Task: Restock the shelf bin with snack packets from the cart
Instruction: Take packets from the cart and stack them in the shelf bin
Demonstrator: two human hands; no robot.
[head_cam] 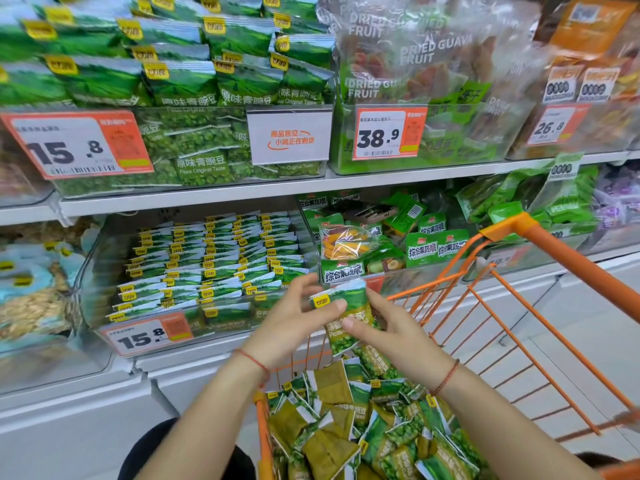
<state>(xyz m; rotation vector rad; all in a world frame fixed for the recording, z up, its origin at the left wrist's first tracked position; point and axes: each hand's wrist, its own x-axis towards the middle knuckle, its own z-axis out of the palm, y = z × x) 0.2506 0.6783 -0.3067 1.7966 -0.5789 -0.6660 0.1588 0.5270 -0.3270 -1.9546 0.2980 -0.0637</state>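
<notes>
Two hands are meeting over the cart's (540,233) far end, both on one green packet (346,311). Left hand (294,317) is pinching the packet's top edge, thumb lying across the yellow logo, fingers curled behind. Right hand (388,327) is gripping the packet's lower half from the right, thumb on the front, fingers wrapped behind. Packet is hanging upright, held just above the heap (363,427) of loose green and olive packets that is filling the cart basket at near centre.

Bin (207,265) is sitting on the lower shelf, left of the hands and slightly farther off, holding tidy rows of the same green packets standing on edge; the near row is lying against its clear front wall. Orange tag (145,336) reading 15.8 is hanging on the bin's front lip.

Upper shelf is carrying larger pea bags (194,84) at left with a 15.8 tag, and dried guava bags (426,64) at right above a 38.9 tag (388,135). White sign (289,135) is hanging between them. Red cords are circling both wrists.
</notes>
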